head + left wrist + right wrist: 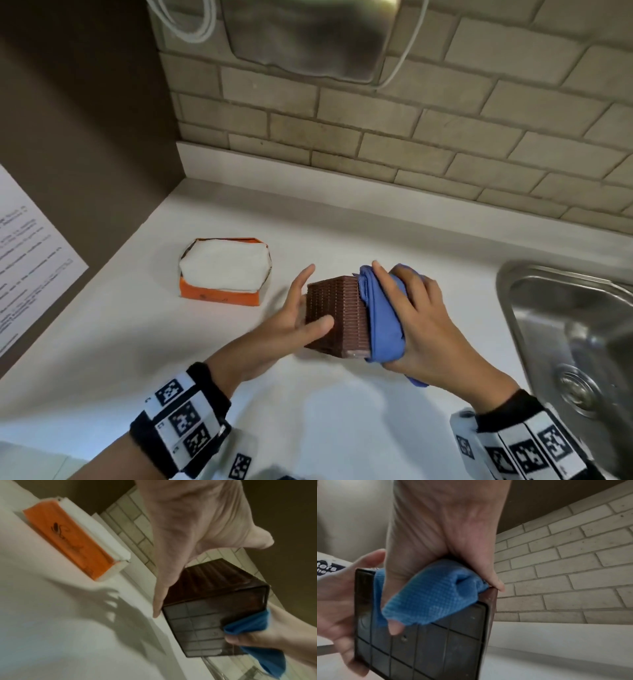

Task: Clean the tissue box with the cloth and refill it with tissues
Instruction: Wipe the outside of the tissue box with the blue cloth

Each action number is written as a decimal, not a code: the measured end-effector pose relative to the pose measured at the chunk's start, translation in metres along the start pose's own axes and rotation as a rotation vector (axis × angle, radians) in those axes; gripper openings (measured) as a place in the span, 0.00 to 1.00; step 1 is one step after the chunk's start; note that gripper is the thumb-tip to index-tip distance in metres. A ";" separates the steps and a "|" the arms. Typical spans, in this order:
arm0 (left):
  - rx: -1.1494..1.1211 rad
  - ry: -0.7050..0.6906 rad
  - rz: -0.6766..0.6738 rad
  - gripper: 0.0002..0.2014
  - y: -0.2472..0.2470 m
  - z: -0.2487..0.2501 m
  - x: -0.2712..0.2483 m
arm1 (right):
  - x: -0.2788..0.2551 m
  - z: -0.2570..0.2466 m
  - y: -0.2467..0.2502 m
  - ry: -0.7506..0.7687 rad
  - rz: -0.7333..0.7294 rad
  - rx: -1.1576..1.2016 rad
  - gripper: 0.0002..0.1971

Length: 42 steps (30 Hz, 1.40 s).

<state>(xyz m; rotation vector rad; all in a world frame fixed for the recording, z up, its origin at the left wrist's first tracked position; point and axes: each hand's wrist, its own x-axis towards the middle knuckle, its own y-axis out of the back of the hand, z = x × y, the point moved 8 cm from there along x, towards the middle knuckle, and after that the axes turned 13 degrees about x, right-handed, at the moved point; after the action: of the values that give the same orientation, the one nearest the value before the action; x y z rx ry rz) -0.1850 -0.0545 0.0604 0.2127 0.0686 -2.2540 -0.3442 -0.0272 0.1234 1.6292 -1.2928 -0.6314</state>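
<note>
Tissue box (337,313), one brown ribbed cube, is sitting between the two hands, lifted and tilted above the white counter (137,342). Left hand (294,318) is bracing the box's left side with straight, spread fingers, the thumb lying flat on the face turned toward the person, so this hand is relaxed rather than clenched. Right hand (416,325) is grasping one blue cloth (380,315), bunching it and pressing it against the box's right side, with fingers curled over the fabric. One orange tissue pack (224,272), opened on top with white tissues showing, is lying on the counter left of the box and a little farther back, apart from both hands. One steel sink (565,329) is sitting right of the box, and a brick-patterned wall (411,137) is running behind it, with a metal fixture and a white cable mounted higher up. One printed sheet (24,253) is hanging on the brown panel far left of the box. The head view is showing only the ribbed sides; the left wrist view (202,628) and the right wrist view (423,649) are showing the box's underside, a gridded panel that the head camera is missing, with the cloth (429,595) lapping over its edge under the right thumb. The left wrist view is also showing a dark logo on the pack's orange side (68,540).
</note>
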 end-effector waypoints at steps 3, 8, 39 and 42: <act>-0.009 0.062 0.013 0.49 -0.013 -0.012 0.006 | 0.001 -0.005 -0.012 0.004 -0.026 -0.091 0.58; -0.063 0.192 0.094 0.34 -0.005 -0.032 0.010 | -0.002 0.000 -0.038 -0.071 -0.111 -0.079 0.59; -0.113 0.285 0.159 0.24 0.008 -0.053 0.003 | -0.016 0.006 -0.050 -0.092 0.080 0.225 0.28; -0.104 0.282 0.143 0.24 0.006 -0.050 0.002 | -0.029 0.037 -0.043 -0.255 0.213 0.449 0.27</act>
<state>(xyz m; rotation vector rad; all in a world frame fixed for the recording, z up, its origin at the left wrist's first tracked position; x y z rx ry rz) -0.1750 -0.0539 0.0106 0.4638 0.3096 -2.0592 -0.3645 -0.0123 0.0642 1.7680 -1.8717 -0.4461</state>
